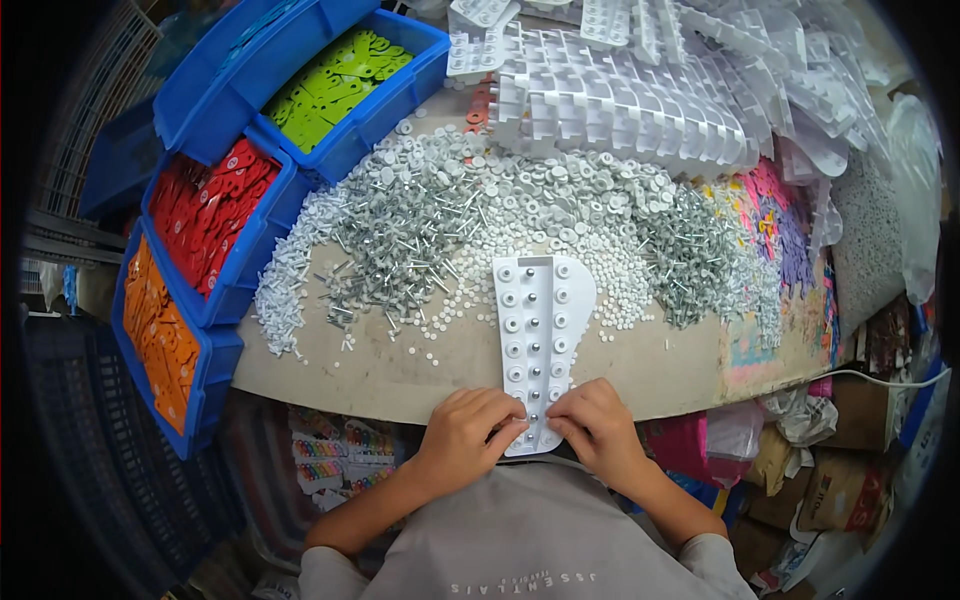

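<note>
A long white plastic tray (540,300) with rows of round sockets lies on the table, its near end hanging over the front edge. Most sockets hold a small white disc with a metal pin. My left hand (468,432) and my right hand (596,424) rest on the tray's near end, fingertips pinched close together over the last sockets. What the fingertips hold is too small to tell. Behind the tray spreads a wide heap of white discs and metal pins (450,220).
Blue bins at the left hold green tags (335,85), red tags (210,210) and orange tags (160,335). Stacked white trays (640,95) fill the back. Coloured tags (775,230) lie at the right, with bags and boxes (840,480) below the table edge.
</note>
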`<state>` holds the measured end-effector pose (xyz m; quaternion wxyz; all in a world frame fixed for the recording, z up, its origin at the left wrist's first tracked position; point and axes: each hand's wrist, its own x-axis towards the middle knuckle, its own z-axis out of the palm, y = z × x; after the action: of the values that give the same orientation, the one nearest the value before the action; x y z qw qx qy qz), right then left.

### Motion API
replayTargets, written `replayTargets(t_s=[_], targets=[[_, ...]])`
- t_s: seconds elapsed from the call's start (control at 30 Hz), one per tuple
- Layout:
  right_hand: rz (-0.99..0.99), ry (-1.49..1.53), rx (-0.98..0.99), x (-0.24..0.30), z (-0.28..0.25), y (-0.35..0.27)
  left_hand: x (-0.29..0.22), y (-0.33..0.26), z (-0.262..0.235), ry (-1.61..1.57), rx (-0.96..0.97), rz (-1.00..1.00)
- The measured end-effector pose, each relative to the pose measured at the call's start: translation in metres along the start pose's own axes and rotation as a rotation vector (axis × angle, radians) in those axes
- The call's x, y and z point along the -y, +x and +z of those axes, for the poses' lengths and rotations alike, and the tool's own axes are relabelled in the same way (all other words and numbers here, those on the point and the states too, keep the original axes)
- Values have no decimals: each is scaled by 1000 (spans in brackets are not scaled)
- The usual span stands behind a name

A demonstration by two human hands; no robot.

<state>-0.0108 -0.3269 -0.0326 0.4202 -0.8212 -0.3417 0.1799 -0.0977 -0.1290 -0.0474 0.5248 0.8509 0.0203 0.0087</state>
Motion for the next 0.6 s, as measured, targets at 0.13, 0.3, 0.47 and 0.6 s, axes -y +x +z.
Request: replayTargets(t_s=[0.13, 0.3, 0.47, 0.6], targets=[[-131, -132, -94, -2, 8, -3, 7, -3, 1, 122, -51, 152], [-189, -140, -171, -15, 15, -9, 19, -8, 7, 280, -231, 406], [-135, -91, -233, -18, 20, -12, 22, -5, 9, 237, -225, 437], [38, 157, -275, -24, 35, -23, 22, -6, 9, 224, -204, 438]])
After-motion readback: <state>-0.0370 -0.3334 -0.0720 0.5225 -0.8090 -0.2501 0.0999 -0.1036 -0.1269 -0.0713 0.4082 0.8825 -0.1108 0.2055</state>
